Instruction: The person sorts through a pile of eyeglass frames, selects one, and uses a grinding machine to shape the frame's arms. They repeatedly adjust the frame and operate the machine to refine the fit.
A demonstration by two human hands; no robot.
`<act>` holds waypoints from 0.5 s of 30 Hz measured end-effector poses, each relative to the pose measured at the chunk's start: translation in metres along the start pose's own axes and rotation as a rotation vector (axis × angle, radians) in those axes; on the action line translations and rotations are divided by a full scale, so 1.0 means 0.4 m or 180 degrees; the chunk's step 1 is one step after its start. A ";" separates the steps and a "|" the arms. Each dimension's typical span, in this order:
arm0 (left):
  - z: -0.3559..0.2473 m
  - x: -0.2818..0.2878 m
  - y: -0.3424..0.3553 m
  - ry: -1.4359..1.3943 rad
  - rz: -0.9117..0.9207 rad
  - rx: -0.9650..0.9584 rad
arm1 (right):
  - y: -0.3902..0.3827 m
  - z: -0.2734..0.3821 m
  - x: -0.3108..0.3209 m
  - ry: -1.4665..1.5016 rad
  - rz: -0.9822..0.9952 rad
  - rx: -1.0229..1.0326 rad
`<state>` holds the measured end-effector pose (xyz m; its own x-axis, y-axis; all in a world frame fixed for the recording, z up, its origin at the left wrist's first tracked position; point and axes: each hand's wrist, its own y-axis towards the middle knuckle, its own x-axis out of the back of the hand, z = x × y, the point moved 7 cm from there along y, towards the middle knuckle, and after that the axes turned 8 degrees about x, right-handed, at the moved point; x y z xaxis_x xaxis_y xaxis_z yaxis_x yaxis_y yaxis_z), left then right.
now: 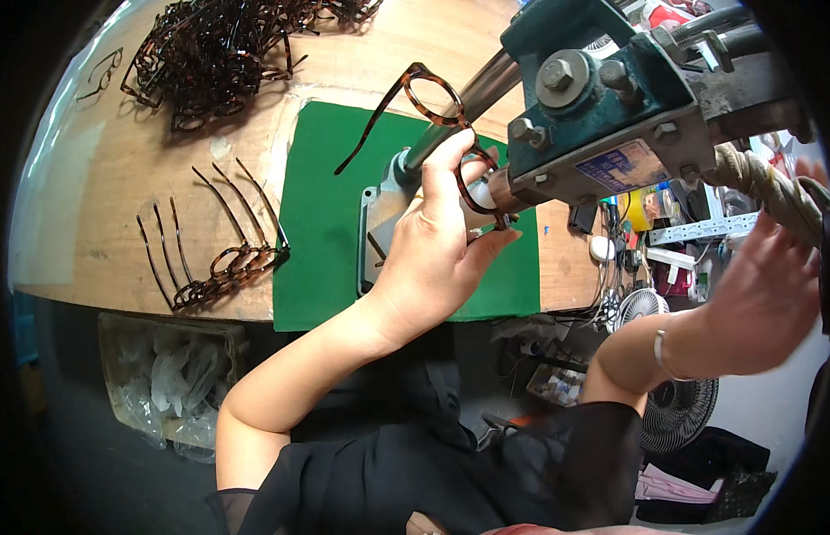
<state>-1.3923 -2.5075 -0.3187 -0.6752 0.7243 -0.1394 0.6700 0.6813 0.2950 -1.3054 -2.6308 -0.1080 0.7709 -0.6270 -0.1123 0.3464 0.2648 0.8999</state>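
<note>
A tortoiseshell eyeglass frame [459,101] is in my left hand [430,241], pinched by its front between thumb and fingers. One rim stands up with a temple arm slanting down to the left; the other rim is at the metal tip of the green hand press [571,85], partly hidden by my fingers. My right hand [761,290] is at the cloth-wrapped lever [772,183] on the press's right side. It is blurred and partly behind the lever, so its grip is unclear.
The press's base [369,236] stands on a green mat [321,209] on the wooden table [94,218]. Several folded-open eyeglass frames [232,263] lie left of the mat, with a big heap [197,62] behind. Cables, tools and a fan [678,415] are at right; a box of plastic bags [170,379] is below.
</note>
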 end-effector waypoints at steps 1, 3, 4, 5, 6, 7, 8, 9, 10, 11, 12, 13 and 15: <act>-0.006 0.005 -0.010 0.0118 -0.0058 -0.0026 | -0.029 -0.009 0.043 -0.0616 -0.0092 0.0570; -0.038 0.026 -0.043 0.0332 -0.0191 -0.0079 | -0.158 -0.060 0.134 -0.1631 -0.0108 0.0755; -0.025 0.050 -0.069 0.0188 -0.0287 0.0043 | -0.272 -0.171 0.137 -0.1662 0.0539 -0.0075; -0.030 0.058 -0.089 0.0026 -0.0230 0.0167 | -0.391 -0.241 0.152 -0.1966 0.1215 -0.0827; -0.027 0.065 -0.108 -0.0097 -0.0148 0.0332 | -0.497 -0.288 0.111 -0.2367 0.2200 -0.1255; -0.022 0.069 -0.132 -0.0491 0.0105 0.0572 | -0.634 -0.342 0.152 -0.2073 0.2169 -0.2414; -0.015 0.072 -0.159 -0.0935 0.0175 0.0565 | -0.689 -0.344 0.159 -0.2281 0.2273 -0.2331; -0.015 0.080 -0.176 -0.1114 0.0178 0.0650 | -0.695 -0.327 0.158 -0.2658 0.2552 -0.1783; -0.012 0.084 -0.179 -0.1161 0.0049 0.0682 | -0.678 -0.320 0.133 -0.2977 0.2868 -0.1200; -0.012 0.087 -0.179 -0.1221 -0.0053 0.0684 | -0.671 -0.331 0.127 -0.3069 0.2950 -0.1235; 0.003 0.091 -0.187 -0.1178 -0.0134 0.0754 | -0.678 -0.334 0.121 -0.3162 0.3031 -0.1271; 0.011 0.086 -0.190 -0.1335 -0.0172 0.0626 | -0.689 -0.341 0.118 -0.3337 0.3221 -0.1267; 0.015 0.081 -0.196 -0.1442 -0.0094 0.0454 | -0.706 -0.326 0.125 -0.3227 0.3282 -0.1239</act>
<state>-1.4649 -2.5368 -0.3521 -0.5134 0.6560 -0.5533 0.7095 0.6871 0.1563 -1.2948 -2.6413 -0.4226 0.1270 -0.2335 0.9640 0.1383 0.9666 0.2159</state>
